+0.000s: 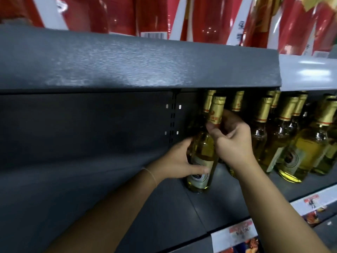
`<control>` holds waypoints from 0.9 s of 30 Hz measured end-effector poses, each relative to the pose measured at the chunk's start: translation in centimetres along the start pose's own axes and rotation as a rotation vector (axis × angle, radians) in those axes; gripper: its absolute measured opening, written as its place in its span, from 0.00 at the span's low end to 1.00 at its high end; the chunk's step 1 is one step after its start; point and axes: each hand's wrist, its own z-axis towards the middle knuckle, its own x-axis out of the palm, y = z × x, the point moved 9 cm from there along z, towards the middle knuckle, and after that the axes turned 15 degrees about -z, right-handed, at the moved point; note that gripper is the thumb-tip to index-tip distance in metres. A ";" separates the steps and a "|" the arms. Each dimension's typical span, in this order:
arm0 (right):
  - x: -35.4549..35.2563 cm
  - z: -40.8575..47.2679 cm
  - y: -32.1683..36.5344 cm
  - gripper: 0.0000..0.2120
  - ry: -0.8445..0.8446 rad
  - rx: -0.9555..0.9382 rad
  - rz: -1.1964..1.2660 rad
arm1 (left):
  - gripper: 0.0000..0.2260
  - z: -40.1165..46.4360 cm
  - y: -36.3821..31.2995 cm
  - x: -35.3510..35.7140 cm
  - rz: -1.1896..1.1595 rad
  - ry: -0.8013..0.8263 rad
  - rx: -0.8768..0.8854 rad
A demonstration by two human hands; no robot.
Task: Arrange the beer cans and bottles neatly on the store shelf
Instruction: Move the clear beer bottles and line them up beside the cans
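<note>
We are seeing a bottle point(202, 157) standing on the shelf point(127, 189), at the left end of a row of bottles point(291, 143) that is filling the shelf's right part. The left hand point(179, 161) is wrapping the bottle's body from its left side, while the right hand point(231, 137) is pinching its neck from the right. More bottles are standing behind it and to its right. Packaged goods point(200, 17) are sitting on the upper shelf point(127, 59) above. Price labels point(237, 234) are lining the shelf's front edge, below right.

Roughly ten bottles point(204, 152) (some hidden), two hands point(177, 161).
</note>
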 end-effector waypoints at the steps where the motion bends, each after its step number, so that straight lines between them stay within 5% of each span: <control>1: 0.7 -0.2 0.9 0.10 0.017 0.000 0.053 | 0.34 -0.7 0.6 -0.8 -0.032 -0.001 -0.028; 14: 18.2 -6.4 13.8 0.14 0.398 0.002 0.396 | 0.28 -17.3 3.5 -16.8 -0.119 -0.358 -0.219; 27: 31.4 -10.5 22.4 0.11 0.489 -0.076 0.347 | 0.34 -26.8 7.1 -29.4 -0.158 -0.702 -0.179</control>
